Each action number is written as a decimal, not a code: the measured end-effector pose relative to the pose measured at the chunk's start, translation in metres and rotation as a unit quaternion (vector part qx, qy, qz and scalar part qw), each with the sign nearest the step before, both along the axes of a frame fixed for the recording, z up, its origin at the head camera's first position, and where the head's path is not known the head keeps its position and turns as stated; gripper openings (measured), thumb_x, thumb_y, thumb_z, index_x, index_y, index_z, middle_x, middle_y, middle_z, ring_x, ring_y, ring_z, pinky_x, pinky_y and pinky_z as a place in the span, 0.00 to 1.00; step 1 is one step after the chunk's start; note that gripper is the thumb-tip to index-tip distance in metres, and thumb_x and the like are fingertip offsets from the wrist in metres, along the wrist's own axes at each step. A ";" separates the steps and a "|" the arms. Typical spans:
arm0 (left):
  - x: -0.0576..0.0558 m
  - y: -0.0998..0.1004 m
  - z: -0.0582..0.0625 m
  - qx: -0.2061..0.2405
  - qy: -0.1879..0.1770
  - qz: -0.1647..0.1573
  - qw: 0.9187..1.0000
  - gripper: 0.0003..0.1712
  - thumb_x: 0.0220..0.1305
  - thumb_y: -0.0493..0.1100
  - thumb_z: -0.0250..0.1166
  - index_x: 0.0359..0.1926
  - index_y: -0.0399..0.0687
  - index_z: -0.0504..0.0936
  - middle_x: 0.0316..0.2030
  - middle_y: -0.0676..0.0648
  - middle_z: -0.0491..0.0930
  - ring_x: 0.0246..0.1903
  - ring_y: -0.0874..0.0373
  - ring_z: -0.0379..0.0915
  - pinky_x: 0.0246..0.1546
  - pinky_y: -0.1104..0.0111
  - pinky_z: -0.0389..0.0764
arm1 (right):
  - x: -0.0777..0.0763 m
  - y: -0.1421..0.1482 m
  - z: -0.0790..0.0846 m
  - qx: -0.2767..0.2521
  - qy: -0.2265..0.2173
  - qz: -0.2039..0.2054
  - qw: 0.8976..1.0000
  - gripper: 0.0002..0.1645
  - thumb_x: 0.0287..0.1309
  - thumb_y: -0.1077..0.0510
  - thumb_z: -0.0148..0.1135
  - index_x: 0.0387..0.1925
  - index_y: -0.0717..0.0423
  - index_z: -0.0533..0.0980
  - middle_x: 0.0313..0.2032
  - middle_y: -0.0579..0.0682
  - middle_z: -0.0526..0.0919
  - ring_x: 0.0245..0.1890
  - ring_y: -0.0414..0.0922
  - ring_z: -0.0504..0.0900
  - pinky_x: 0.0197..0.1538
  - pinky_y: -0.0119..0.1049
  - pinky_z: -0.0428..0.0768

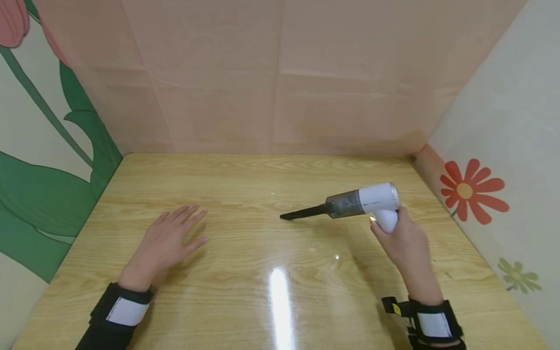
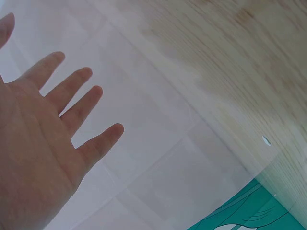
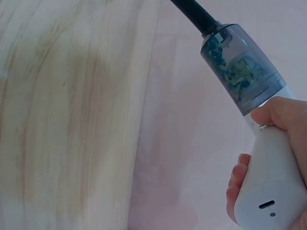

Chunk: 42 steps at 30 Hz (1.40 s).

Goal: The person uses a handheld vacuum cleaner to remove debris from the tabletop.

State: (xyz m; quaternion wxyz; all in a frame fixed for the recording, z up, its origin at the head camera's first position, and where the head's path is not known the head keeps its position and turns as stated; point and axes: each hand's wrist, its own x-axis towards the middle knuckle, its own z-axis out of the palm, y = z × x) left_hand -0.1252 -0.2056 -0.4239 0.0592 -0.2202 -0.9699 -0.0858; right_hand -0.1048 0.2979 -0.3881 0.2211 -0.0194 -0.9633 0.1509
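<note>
My right hand (image 1: 404, 243) grips the white handle of a handheld vacuum cleaner (image 1: 378, 198). The vacuum points left, its thin black nozzle (image 1: 304, 212) tilted slightly down over the wooden table. Small green bits (image 3: 244, 72) show inside the clear grey dust cup (image 3: 249, 62) in the right wrist view, where the thumb lies near the top of the handle and the fingers wrap round it. On the left side, my left hand (image 1: 168, 238) is over the table with its fingers straight and spread, holding nothing. Its palm also shows in the left wrist view.
The wooden table (image 1: 227, 184) has a bright light reflection (image 1: 280, 306) near its front and a few tiny pale specks (image 1: 337, 257). A pinkish sheet (image 1: 210, 87) hangs behind it. Walls with painted flowers (image 1: 472, 191) flank both sides.
</note>
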 end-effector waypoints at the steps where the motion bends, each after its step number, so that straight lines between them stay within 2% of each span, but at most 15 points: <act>1: 0.000 0.000 0.000 -0.001 0.001 -0.001 1.000 0.40 0.67 0.63 0.61 0.73 0.50 0.66 0.70 0.40 0.65 0.69 0.40 0.59 0.67 0.39 0.58 | 0.000 0.002 -0.001 -0.001 -0.001 -0.002 1.000 0.39 0.54 0.54 0.73 0.53 0.79 0.65 0.33 0.76 0.78 0.24 0.65 0.80 0.23 0.60 0.79; 13: 0.000 0.000 -0.002 -0.001 0.000 -0.002 1.000 0.40 0.67 0.63 0.61 0.73 0.50 0.67 0.70 0.40 0.65 0.69 0.41 0.59 0.66 0.40 0.60 | 0.000 0.013 -0.004 -0.034 -0.018 -0.041 0.998 0.37 0.60 0.51 0.68 0.54 0.78 0.64 0.36 0.76 0.77 0.28 0.66 0.80 0.26 0.60 0.79; 19: -0.001 0.000 -0.001 -0.001 -0.004 -0.001 1.000 0.40 0.67 0.63 0.61 0.73 0.50 0.66 0.70 0.40 0.65 0.69 0.40 0.59 0.66 0.40 0.59 | -0.001 0.014 -0.003 -0.029 -0.009 -0.041 0.999 0.37 0.59 0.52 0.69 0.55 0.76 0.64 0.38 0.75 0.77 0.28 0.66 0.80 0.27 0.61 0.80; 26: -0.004 -0.001 -0.003 -0.001 -0.006 0.000 1.000 0.40 0.67 0.63 0.60 0.73 0.50 0.66 0.71 0.40 0.64 0.70 0.40 0.58 0.67 0.40 0.58 | -0.005 0.012 -0.003 -0.028 -0.024 -0.042 0.998 0.38 0.59 0.50 0.69 0.56 0.76 0.63 0.38 0.75 0.77 0.29 0.66 0.80 0.27 0.60 0.79; 34: -0.020 0.000 -0.002 0.016 -0.005 0.001 1.000 0.39 0.68 0.61 0.61 0.72 0.46 0.66 0.69 0.36 0.65 0.67 0.36 0.61 0.64 0.39 0.62 | -0.024 0.001 -0.007 -0.023 -0.015 -0.036 0.999 0.38 0.60 0.48 0.68 0.54 0.76 0.65 0.35 0.74 0.78 0.28 0.65 0.80 0.26 0.59 0.78; 42: -0.040 0.001 -0.001 0.030 -0.019 0.009 0.999 0.40 0.70 0.63 0.57 0.74 0.48 0.63 0.71 0.37 0.62 0.69 0.37 0.57 0.66 0.40 0.60 | -0.048 -0.012 -0.013 -0.027 0.023 -0.016 0.999 0.36 0.60 0.49 0.67 0.53 0.76 0.67 0.32 0.73 0.79 0.27 0.66 0.81 0.25 0.60 0.77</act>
